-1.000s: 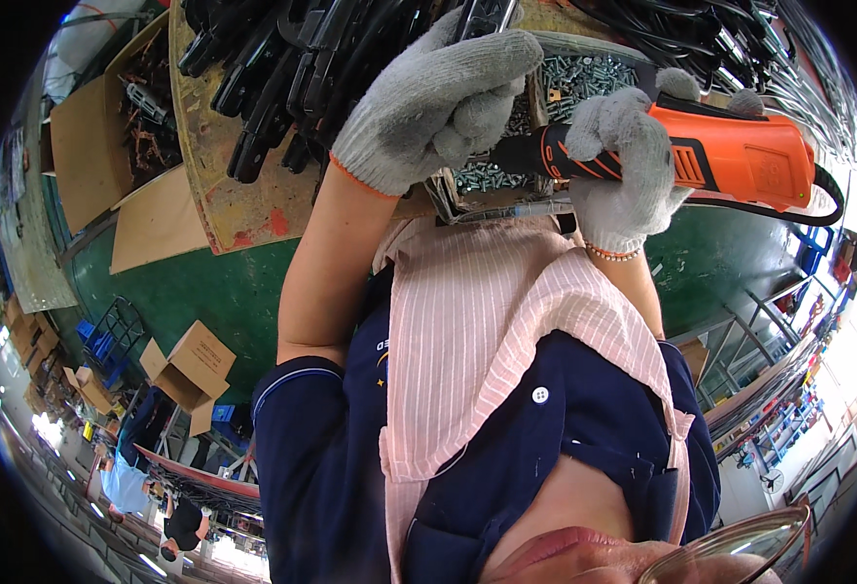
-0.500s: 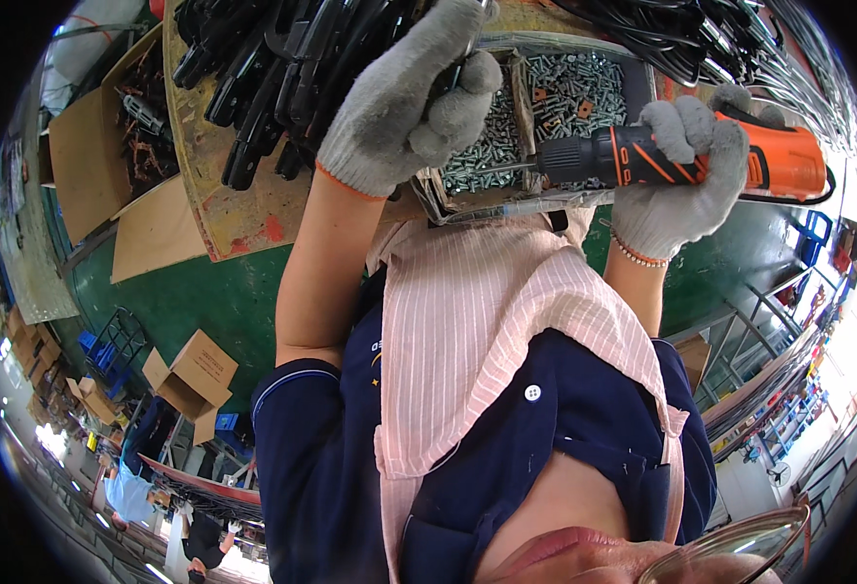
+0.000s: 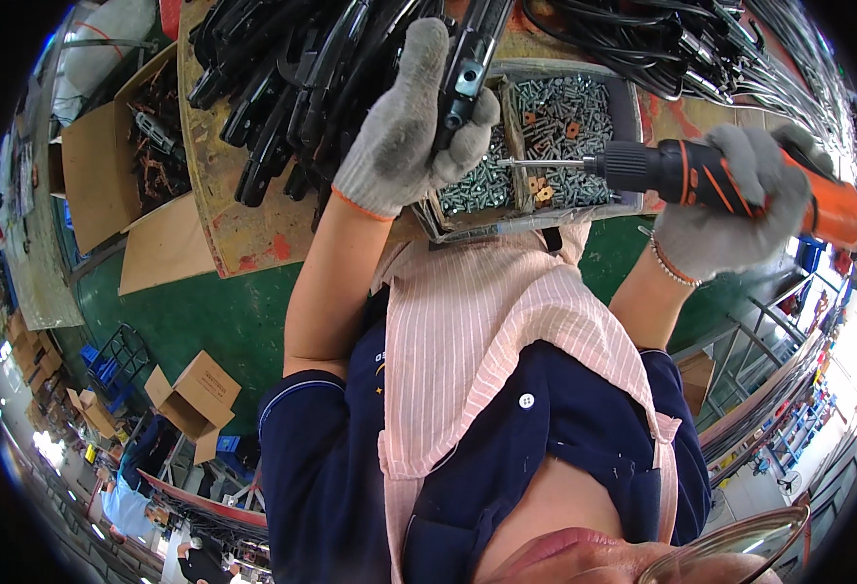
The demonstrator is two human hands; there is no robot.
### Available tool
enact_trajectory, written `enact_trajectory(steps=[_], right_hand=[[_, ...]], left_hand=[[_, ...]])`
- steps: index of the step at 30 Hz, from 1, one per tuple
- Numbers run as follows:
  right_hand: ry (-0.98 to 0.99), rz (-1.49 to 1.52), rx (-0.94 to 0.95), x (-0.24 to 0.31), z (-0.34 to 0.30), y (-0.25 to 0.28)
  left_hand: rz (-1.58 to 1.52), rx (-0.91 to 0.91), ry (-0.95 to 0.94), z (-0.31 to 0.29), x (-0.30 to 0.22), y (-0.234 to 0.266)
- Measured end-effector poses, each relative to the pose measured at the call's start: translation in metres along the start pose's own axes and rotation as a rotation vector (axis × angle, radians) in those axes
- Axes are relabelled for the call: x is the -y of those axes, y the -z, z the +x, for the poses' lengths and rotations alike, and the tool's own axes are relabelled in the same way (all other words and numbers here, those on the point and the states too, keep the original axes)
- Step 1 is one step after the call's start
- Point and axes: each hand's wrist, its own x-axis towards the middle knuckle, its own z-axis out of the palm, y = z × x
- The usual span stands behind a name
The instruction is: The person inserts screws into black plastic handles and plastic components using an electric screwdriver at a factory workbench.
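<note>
My left hand [image 3: 389, 146], in a grey knitted glove, is closed around a black elongated part [image 3: 468, 80] with a round hole in its face. The part stands tilted, its lower end between thumb and fingers. My gloved right hand [image 3: 730, 219] grips an orange and black power screwdriver [image 3: 696, 177]. Its long bit [image 3: 555, 164] points left, above the divider of a two-compartment box [image 3: 516, 230]. Small silver screws [image 3: 472, 192] fill both compartments, with a few copper-coloured square pieces [image 3: 535, 185] among those on the right. Whether a screw sits on the bit, I cannot tell.
Long black parts [image 3: 302, 107] lie piled on the worn table [image 3: 216, 209] at left. Black cables [image 3: 633, 49] are heaped at the far right. An open carton [image 3: 97, 175] stands beyond the table's left edge. Other people [image 3: 131, 501] are in the lower left background.
My left hand has turned, bringing the black part's holed face into view. My right hand has drawn the screwdriver to the right, away from the left hand, and tilted its rear end downward in view.
</note>
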Motion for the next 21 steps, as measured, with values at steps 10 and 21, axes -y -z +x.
enact_trajectory(steps=[10,21], right_hand=[[-0.124,-0.18,0.339,-0.011,0.006,-0.036],[0.095,-0.306,0.426,-0.021,-0.001,-0.047]], left_hand=[[0.014,-0.063,-0.022,0.003,0.006,-0.001],[0.008,-0.048,0.032,0.003,0.006,0.0]])
